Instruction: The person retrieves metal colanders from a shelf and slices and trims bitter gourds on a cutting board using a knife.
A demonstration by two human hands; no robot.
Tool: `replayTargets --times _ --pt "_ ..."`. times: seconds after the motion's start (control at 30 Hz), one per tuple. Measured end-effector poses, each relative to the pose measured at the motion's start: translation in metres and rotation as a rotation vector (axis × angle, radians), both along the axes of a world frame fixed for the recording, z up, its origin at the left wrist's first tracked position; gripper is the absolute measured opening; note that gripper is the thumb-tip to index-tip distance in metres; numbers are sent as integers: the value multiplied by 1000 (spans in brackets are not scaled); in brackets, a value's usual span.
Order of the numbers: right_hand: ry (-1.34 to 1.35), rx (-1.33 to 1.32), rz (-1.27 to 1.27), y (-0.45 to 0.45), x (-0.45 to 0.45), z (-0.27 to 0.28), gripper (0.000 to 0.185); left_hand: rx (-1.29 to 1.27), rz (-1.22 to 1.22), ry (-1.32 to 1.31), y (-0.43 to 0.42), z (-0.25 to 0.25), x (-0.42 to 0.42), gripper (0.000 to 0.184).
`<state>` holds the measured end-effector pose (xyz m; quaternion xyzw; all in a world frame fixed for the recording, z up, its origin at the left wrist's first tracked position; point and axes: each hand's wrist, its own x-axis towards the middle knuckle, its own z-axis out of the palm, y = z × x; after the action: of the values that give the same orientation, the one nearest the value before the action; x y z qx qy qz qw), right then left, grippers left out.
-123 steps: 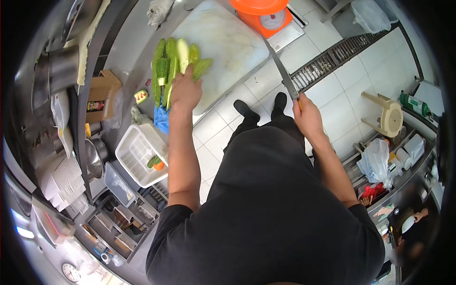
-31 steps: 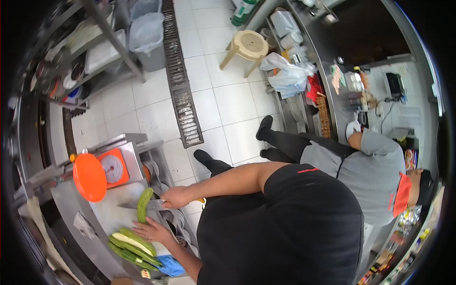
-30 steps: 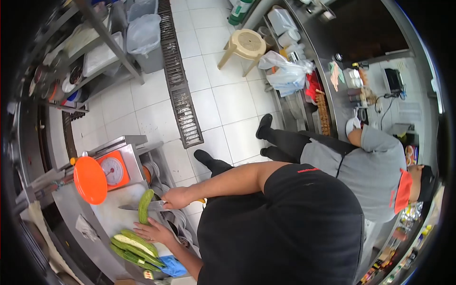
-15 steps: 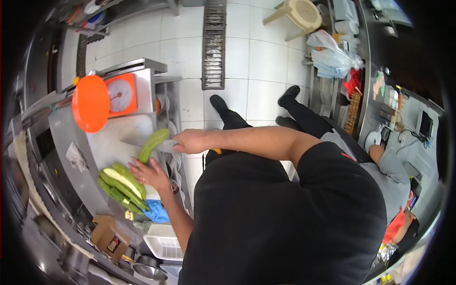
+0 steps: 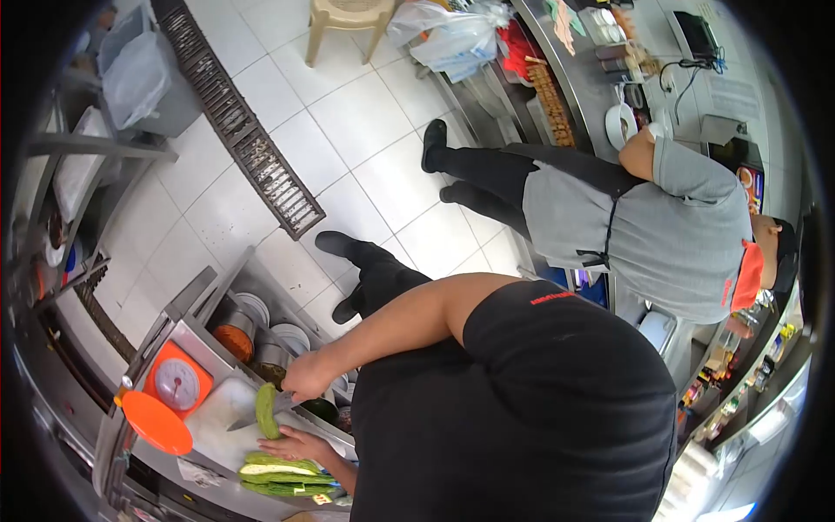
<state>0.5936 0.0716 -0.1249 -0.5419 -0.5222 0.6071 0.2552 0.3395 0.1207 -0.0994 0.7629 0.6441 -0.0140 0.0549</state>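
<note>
My right hand (image 5: 309,376) is closed round the handle of a knife (image 5: 283,400). The blade passes behind or under a long green gourd (image 5: 267,411), and its tip shows on the far side. Whether it is cutting in, I cannot tell. At the gourd's near end lies my left hand (image 5: 296,445), fingers stretched out and touching it. Under both is a white cutting board (image 5: 216,413). Several more green gourds (image 5: 278,477) are stacked beside my left hand, one showing a pale strip.
An orange dial scale (image 5: 178,384) with an orange pan (image 5: 156,423) stands past the board. Pots and bowls (image 5: 233,335) sit on a shelf below the counter. Behind me a co-worker in a grey shirt (image 5: 644,235) stands at another counter. A floor drain (image 5: 235,113) crosses the tiles.
The view has turned and swung to the right, bringing more of the co-worker into sight. My right hand still holds the knife at the gourd, with my left hand at the gourd's near end.
</note>
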Motion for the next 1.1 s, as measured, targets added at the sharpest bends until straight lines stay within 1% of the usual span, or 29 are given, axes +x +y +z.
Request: replayTargets --times 0.17,0.23,0.27,0.33,0.37,0.4,0.43,0.47,0.5,0.53,0.57,0.6,0.63,0.67,0.77,0.9,1.0,1.03,1.1 --pt "19 48 26 2 4 -5 40 -40 -10 21 4 2 -5 88" --pt "22 28 36 3 9 -4 40 -20 -27 5 3 4 0 86" --pt "25 20 50 3 10 -3 40 -7 -27 0 0 6 4 85" --pt "18 38 67 2 10 -7 38 83 -160 -24 5 2 -4 81" --pt "34 78 44 -2 8 -14 37 123 -142 -1 -1 4 3 78" --pt "40 119 35 -7 23 0 37 110 -143 -42 -4 -1 6 78" --pt "66 139 154 -1 20 -11 39 155 -159 -48 -7 -23 -21 79" --pt "56 89 40 -6 23 -2 40 102 -98 -127 -13 -23 -17 82" --pt "38 -5 162 3 26 3 42 10 -31 -157 -13 -18 -12 86" --pt "51 -16 101 6 34 16 42 0 -43 -125 -12 -7 0 90" --pt "-5 -29 129 13 39 28 43 16 -62 -88 -6 -3 -2 93" --pt "-52 -48 128 15 36 29 44 3 4 -77 -8 8 10 93" --pt "-77 -36 130 18 31 34 41 17 29 -76 -6 13 14 92" --pt "-118 -33 115 17 27 32 38 22 38 -93 -6 10 15 91" --pt "-166 11 133 20 16 23 40 37 57 -96 -4 7 13 90" --pt "-120 14 132 23 20 26 42 11 85 -114 -5 10 18 90" --pt "-80 -48 124 23 16 30 42 29 94 -132 -6 12 21 88" --pt "-92 -198 155 29 16 43 42 28 102 -148 -5 13 21 87" --pt "-111 -167 147 26 12 37 42 26 109 -146 -4 12 21 87"
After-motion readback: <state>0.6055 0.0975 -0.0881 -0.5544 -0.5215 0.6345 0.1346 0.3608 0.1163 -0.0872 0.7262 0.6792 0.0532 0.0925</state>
